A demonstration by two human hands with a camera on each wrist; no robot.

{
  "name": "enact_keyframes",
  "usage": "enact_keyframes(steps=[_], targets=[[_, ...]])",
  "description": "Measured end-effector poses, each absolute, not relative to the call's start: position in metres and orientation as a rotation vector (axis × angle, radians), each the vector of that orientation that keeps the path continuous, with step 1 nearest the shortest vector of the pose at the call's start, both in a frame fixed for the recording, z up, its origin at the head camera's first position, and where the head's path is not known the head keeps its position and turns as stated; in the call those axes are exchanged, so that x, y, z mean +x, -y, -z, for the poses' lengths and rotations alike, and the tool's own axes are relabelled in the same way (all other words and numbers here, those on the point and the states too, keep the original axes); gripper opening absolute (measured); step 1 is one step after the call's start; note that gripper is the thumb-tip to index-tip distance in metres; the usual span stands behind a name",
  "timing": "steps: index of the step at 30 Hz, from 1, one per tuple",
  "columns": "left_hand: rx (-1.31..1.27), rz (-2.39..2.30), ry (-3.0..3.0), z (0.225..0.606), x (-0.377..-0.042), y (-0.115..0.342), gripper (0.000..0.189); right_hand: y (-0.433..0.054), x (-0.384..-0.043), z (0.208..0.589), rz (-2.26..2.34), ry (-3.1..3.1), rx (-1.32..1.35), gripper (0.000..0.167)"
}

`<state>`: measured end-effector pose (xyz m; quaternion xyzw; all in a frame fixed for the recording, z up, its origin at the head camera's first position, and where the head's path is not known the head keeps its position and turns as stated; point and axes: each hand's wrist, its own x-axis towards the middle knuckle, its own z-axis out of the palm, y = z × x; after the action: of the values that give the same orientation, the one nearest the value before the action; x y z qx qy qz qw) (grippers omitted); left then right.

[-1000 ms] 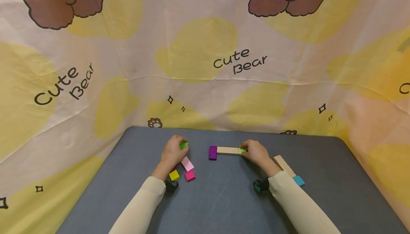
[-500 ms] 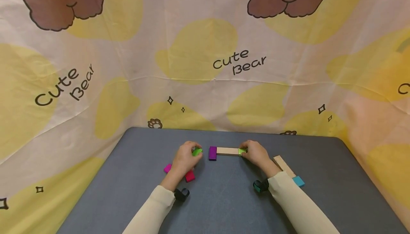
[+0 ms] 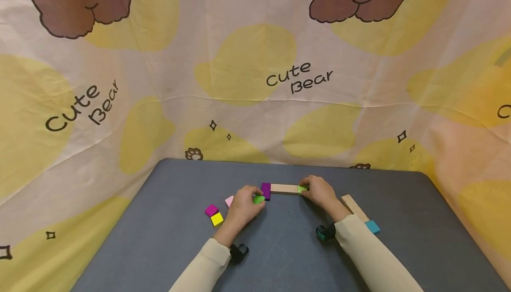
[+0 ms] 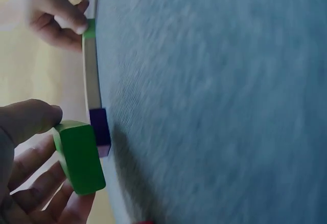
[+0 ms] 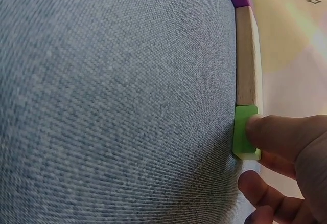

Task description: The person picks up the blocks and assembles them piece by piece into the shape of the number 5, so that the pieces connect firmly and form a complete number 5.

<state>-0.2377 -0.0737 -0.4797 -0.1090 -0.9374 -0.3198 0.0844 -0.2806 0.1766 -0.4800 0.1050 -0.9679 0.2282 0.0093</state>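
green block (image 4: pixel 82 157), pinched by the left hand (image 3: pixel 242 205), has neared the purple block (image 3: pixel 266 190), narrowing the gap; the right hand (image 3: pixel 321 193) still pinches the light-green block (image 5: pixel 242 131).

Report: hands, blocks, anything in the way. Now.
Left hand holds green rectangular block, close to purple rectangular block; contact unclear. Right hand pinches light-green rectangular block at end of pale wooden bar. Nothing seen in the way.

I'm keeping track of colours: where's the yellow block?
In the head view, the yellow block lies left of the left grip, just below the magenta block.
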Motion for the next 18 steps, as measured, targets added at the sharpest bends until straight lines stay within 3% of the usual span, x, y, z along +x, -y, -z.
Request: enact_keyframes(steps=[18], targets=[[-0.243, 0.955, 2.874, 0.489, -0.239, 0.062, 0.018, -0.177, -0.281, 0.480, -0.725, 3.028, 0.317, 0.023]])
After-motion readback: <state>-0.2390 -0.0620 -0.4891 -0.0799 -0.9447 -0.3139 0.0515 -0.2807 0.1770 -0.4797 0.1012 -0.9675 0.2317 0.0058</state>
